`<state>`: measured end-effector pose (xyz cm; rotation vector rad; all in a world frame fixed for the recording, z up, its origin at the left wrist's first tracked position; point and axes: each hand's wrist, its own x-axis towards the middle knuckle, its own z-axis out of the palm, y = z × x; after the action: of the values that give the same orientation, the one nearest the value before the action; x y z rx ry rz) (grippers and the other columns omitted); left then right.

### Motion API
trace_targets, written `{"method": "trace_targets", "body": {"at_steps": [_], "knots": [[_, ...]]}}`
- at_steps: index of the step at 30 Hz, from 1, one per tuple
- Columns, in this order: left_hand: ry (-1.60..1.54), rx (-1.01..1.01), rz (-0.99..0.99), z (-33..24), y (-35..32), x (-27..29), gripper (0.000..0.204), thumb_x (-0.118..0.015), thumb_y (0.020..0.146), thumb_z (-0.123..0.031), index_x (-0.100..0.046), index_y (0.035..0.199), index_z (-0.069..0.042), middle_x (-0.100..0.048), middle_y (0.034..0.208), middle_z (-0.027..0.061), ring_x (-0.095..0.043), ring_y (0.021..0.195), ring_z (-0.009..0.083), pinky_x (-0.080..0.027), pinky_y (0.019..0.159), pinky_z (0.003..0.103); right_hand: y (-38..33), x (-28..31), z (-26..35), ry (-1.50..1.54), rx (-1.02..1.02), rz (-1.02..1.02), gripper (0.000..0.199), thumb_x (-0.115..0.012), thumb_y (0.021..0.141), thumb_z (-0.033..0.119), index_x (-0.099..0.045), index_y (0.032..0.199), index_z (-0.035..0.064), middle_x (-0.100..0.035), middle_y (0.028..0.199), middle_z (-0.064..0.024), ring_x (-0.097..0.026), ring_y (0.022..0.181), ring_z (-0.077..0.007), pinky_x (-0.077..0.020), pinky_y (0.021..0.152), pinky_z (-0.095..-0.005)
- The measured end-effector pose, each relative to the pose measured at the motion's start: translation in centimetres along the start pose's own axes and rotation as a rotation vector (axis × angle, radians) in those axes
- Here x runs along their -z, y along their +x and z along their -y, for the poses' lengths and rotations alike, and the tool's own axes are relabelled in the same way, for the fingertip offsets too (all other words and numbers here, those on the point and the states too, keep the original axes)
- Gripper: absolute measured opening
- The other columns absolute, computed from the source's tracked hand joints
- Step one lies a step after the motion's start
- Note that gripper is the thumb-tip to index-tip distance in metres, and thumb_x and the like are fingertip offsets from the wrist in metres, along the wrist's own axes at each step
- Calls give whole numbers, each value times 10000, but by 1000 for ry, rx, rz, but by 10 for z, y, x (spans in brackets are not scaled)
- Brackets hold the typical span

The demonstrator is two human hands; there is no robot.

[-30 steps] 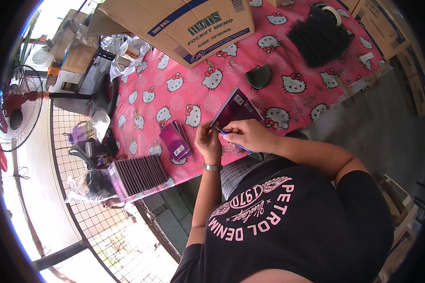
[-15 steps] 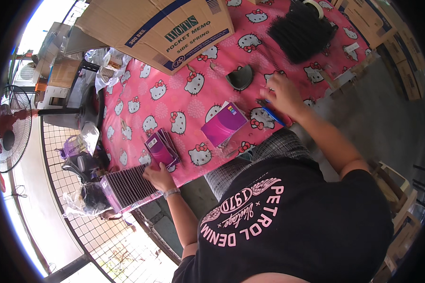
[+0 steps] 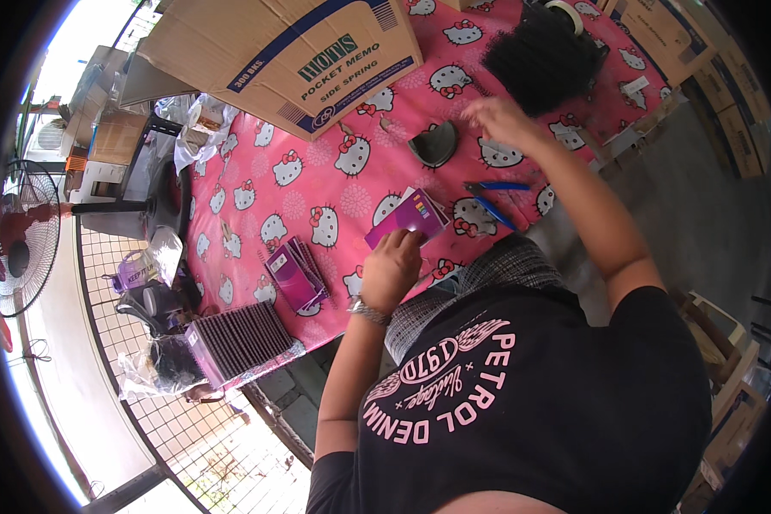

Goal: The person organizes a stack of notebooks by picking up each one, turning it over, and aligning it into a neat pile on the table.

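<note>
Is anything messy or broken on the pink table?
Nothing looks broken or spilled. The purple booklets lie in a slightly fanned, uneven pile on the pink tablecloth. The left hand rests on another purple booklet, and the right hand reaches toward the black bundle.

Right hand (image 3: 493,120) motion-blurred, grip unreadable. Left hand (image 3: 391,270) covers near corner of purple rectangular booklet (image 3: 407,218). Big brown cardboard box (image 3: 291,51) beyond booklet cut by top edge.

A black short-sleeved T-shirt (image 3: 565,403) with curved pink lettering, grey checked shorts (image 3: 480,278), and a metal wristwatch (image 3: 367,310) on the left wrist.
</note>
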<state>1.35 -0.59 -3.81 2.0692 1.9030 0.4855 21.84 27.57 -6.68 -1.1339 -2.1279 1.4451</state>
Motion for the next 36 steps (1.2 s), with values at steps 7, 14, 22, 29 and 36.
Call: {"method": "trace_targets", "body": {"at_steps": [7, 14, 22, 29, 36], "knots": [[222, 78, -256, 11, 7, 10, 223, -621, 833, -101, -618, 1056, -83, -645, 950, 91, -609, 914, 300, -437, 872, 438, -85, -78, 62, -49, 452, 167, 228, -645, 897, 79, -709, 1114, 92, -675, 1002, -117, -653, 951, -255, -530, 803, -353], [269, 60, -301, 13, 19, 5, 233, -685, 866, -254, -628, 1029, -99, -639, 941, 65, -591, 926, 262, -386, 938, 443, -79, -86, 51, -62, 688, -21, 317, -651, 862, -28, -715, 1142, 106, -609, 1005, -67, -628, 905, -204, -523, 784, -325], [262, 24, -295, 19, 23, 8, 227, -693, 857, -257, -634, 1012, -102, -636, 932, 63, -589, 936, 270, -391, 950, 452, -73, -76, 55, -89, 569, 271, 312, -564, 919, 31, -681, 1199, 105, -632, 961, -100, -649, 891, -240, -522, 790, -362], [227, -3, -301, 12, 32, 6, 246, -658, 866, -187, -600, 1078, -77, -635, 1000, 92, -584, 991, 281, -379, 1014, 472, -72, -77, 62, 154, 301, 369, 293, -559, 974, 109, -615, 1261, 82, -663, 867, -106, -668, 793, -231, -520, 735, -376], [195, -21, -279, 4, 34, 0, 281, -659, 859, -182, -577, 1105, -74, -638, 1015, 92, -586, 1011, 279, -370, 1043, 493, -86, -85, 84, -140, 346, 185, 238, -613, 938, 149, -569, 1149, 48, -673, 1019, -167, -655, 922, -357, -514, 773, -454]]}}
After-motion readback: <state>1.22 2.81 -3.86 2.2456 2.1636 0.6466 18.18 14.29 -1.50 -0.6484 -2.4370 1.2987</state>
